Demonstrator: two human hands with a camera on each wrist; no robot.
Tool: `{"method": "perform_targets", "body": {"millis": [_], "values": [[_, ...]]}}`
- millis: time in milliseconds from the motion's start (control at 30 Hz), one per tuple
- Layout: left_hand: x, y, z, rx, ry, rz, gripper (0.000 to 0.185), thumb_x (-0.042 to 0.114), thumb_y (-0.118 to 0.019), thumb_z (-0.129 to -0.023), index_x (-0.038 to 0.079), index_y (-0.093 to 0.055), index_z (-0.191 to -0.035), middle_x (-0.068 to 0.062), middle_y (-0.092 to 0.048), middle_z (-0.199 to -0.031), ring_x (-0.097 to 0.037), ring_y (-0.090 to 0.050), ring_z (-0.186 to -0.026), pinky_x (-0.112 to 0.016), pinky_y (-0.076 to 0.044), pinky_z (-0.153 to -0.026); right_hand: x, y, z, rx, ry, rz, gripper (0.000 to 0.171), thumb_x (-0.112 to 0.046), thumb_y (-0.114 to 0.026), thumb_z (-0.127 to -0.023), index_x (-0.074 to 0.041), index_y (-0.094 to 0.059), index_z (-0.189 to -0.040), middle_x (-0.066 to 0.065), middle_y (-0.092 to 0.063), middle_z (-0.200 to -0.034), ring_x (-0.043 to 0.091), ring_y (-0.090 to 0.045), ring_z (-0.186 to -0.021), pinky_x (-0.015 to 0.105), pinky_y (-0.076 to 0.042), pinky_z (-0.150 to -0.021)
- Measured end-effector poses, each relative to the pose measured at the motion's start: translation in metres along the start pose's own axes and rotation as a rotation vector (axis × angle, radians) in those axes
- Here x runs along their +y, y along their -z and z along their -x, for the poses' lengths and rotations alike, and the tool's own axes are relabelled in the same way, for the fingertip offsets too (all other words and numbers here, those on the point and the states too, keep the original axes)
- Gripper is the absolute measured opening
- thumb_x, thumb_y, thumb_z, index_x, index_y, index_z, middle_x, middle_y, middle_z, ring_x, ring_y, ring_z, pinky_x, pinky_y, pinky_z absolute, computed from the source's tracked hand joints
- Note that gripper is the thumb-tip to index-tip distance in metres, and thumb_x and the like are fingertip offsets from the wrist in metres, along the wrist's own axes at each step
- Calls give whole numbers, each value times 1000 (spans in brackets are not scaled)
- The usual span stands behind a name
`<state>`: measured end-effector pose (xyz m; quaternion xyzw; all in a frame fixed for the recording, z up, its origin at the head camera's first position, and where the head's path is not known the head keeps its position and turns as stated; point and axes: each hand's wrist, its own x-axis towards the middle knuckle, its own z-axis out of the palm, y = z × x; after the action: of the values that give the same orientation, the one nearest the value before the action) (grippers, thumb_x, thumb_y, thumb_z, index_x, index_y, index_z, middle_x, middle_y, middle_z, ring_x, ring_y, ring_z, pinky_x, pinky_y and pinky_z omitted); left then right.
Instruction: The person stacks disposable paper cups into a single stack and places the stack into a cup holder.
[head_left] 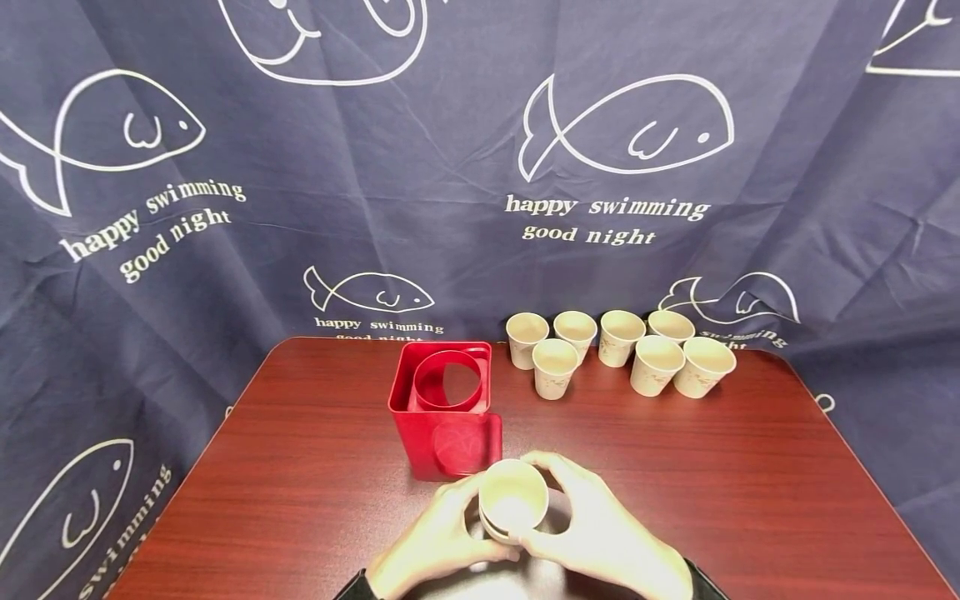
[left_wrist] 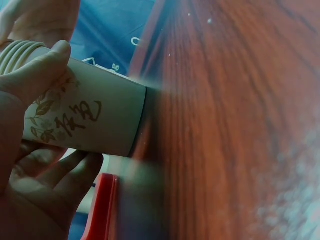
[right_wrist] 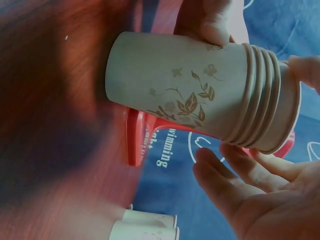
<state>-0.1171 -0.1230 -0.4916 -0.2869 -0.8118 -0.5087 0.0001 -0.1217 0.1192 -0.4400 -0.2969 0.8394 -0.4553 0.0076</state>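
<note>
A stack of nested paper cups [right_wrist: 170, 85], cream with a brown leaf print, stands upright at the table's near side. My left hand [head_left: 435, 533] grips it, thumb on one side and fingers on the other. The stack's wall [left_wrist: 95, 110] also carries brown written characters. My right hand [head_left: 600, 533] holds the top paper cup [head_left: 513, 493] near its rim between thumb and fingers. In the right wrist view that cup's rim [right_wrist: 290, 110] stands out further than the several rims packed close together below it.
Just beyond my left hand stands a red square container [head_left: 427, 442] with a round ring [head_left: 450, 402] inside its top. Several separate paper cups [head_left: 552, 375] stand upright along the table's back right. A blue fish-print curtain [head_left: 480, 167] hangs behind the wooden table [head_left: 300, 467].
</note>
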Motion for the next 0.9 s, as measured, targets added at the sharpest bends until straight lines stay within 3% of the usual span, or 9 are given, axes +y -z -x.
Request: {"method": "perform_targets", "body": {"millis": [300,567,900], "values": [[1,0,2,-23,56,-2,80,39,-92,-76,35,-53,-146,14,-67,-131,-7,-65,-112,-34,-53,-107,1,-2,2,-26,-22,-16,60,-51,-84,-81,-38,-57,-133,-23,-65,-119,2,-62,-107,30,-52,-99],[2,1,3,-27,56,10,78,41,-90,-78,36,-53,-146,14,-67,-132,-7,-65,-113,-33,-52,-107,3,-4,3,-49,-58,-57,59,-52,-84,-82,-38,-57,-134,-22,-65,-120,6,-64,-109,38,-56,-100],[1,1,1,-15,27,10,79,46,-89,-78,33,-53,-147,12,-67,-133,-8,-65,-114,-31,-52,-106,2,-4,4,-41,-44,-5,60,-54,-83,-82,-38,-56,-133,-24,-63,-119,4,-63,-106,39,-58,-95]]}}
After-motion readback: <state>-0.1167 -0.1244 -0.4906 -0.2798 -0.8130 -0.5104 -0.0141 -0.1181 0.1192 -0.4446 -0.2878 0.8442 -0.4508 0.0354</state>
